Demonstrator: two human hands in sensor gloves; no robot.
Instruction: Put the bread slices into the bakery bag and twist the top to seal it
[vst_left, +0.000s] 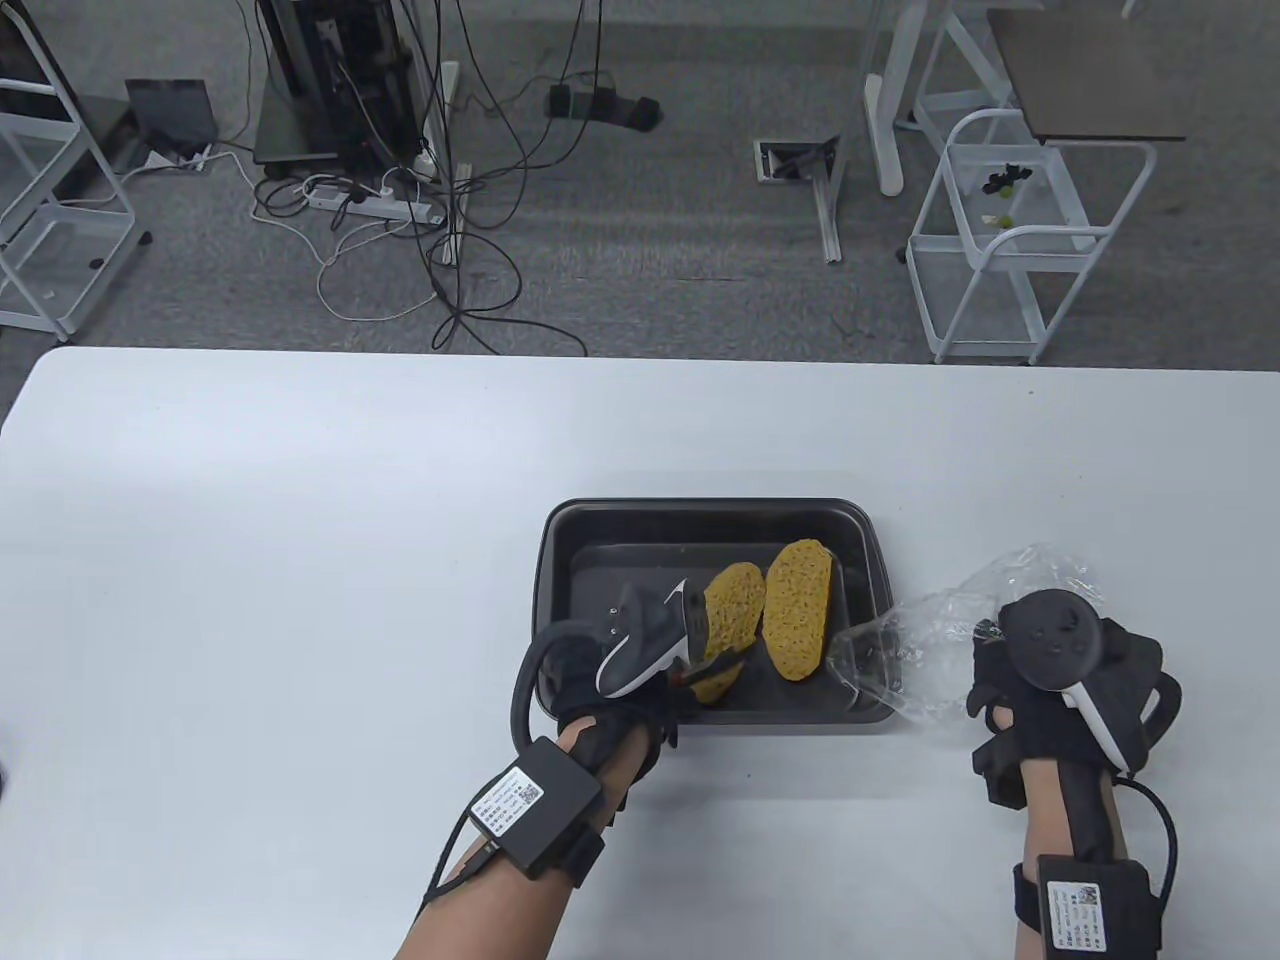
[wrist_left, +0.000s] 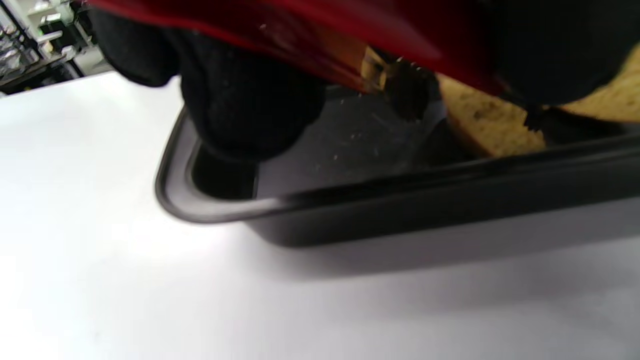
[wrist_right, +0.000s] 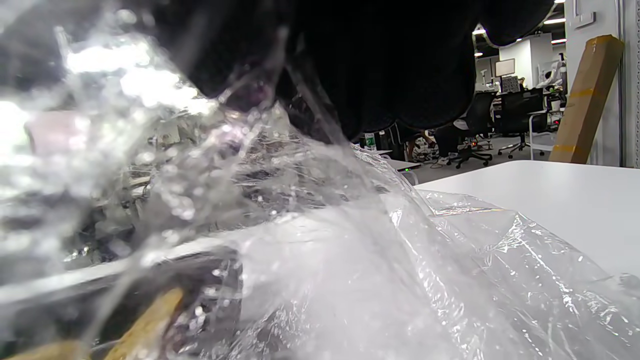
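Observation:
A black tray (vst_left: 560, 540) sits at the table's middle front and holds three bread slices. Two slices (vst_left: 800, 610) (vst_left: 735, 600) lie side by side. My left hand (vst_left: 690, 685) reaches into the tray's near side and pinches the edge of the third slice (vst_left: 722, 685), which tilts up. In the left wrist view the gloved fingers (wrist_left: 405, 90) touch that slice (wrist_left: 490, 130) above the tray rim (wrist_left: 350, 200). To the right of the tray, my right hand (vst_left: 985, 690) grips a crumpled clear bag (vst_left: 930, 640), whose mouth hangs over the tray's right edge. The bag (wrist_right: 400, 280) fills the right wrist view.
The white table (vst_left: 300, 560) stretches wide to the left and behind the tray. Beyond its far edge the floor holds cables, a power strip (vst_left: 370, 205) and a white wire cart (vst_left: 1020, 240).

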